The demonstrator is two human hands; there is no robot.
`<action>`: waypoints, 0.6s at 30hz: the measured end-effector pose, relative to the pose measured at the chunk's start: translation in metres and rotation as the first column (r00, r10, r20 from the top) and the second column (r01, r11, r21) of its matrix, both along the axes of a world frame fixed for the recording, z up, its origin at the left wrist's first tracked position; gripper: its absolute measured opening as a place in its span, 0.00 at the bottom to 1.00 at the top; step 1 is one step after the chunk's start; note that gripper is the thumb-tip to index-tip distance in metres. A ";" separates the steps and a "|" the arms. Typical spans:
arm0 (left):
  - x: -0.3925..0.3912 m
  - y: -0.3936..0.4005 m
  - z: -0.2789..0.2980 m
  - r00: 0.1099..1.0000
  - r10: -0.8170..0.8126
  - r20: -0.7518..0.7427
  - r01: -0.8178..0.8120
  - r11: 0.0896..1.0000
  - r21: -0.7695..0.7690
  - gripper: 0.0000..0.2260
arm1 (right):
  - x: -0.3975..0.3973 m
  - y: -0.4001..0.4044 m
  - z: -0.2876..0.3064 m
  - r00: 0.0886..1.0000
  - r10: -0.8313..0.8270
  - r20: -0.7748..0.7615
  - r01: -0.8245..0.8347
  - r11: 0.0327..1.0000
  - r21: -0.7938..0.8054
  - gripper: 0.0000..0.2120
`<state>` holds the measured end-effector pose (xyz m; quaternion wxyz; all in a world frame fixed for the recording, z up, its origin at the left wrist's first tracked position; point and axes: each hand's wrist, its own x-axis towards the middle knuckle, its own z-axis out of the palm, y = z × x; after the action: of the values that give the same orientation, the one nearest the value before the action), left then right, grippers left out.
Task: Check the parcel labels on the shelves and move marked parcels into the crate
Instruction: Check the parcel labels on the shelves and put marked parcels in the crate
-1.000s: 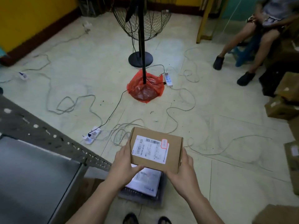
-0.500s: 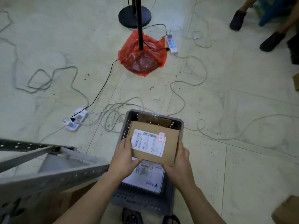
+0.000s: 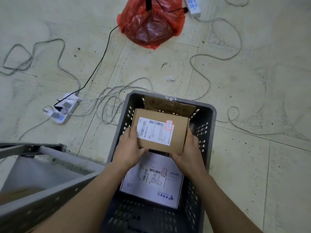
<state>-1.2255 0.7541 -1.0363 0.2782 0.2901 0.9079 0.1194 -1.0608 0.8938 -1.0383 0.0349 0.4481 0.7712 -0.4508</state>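
While I hold the marked parcel (image 3: 160, 132) over the crate (image 3: 207, 118), my left hand (image 3: 130, 151) and right hand (image 3: 189, 154) each keep a firm grip on its near corners. Inside the crate lie a white parcel (image 3: 153, 184) and a brown box (image 3: 170, 105). Dropped unevenly, I judge it could wedge tilted against the crate wall.

The pale tiled floor (image 3: 235, 98) carries a dark perforated crate (image 3: 208, 115) near its lower middle. A red plastic bag (image 3: 148, 26) lies toward the top edge, a white power strip (image 3: 64, 109) left of the crate, and grey cables (image 3: 207, 76) loop across the tiles.
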 end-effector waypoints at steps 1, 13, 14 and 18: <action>-0.003 0.002 -0.008 1.000 0.001 -0.003 -0.001 1.000 0.005 0.41 | -0.004 0.002 -0.010 1.000 -0.001 -0.002 0.001 1.000 0.001 0.52; -0.026 0.015 -0.059 0.999 -0.048 0.014 0.048 0.999 -0.006 0.42 | -0.022 0.008 -0.070 0.997 0.000 0.074 -0.001 1.000 0.022 0.52; -0.027 0.015 -0.060 0.999 -0.046 0.021 0.046 0.999 -0.013 0.41 | -0.022 0.008 -0.071 0.997 0.006 0.083 -0.008 1.000 0.023 0.51; -0.029 0.014 -0.065 0.999 -0.041 0.036 0.042 0.999 -0.030 0.39 | -0.024 0.008 -0.077 0.995 0.018 0.103 -0.021 0.999 0.036 0.50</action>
<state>-1.2545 0.7684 -1.1015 0.3009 0.3024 0.8984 0.1047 -1.0845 0.9019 -1.1157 0.0705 0.4636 0.7810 -0.4124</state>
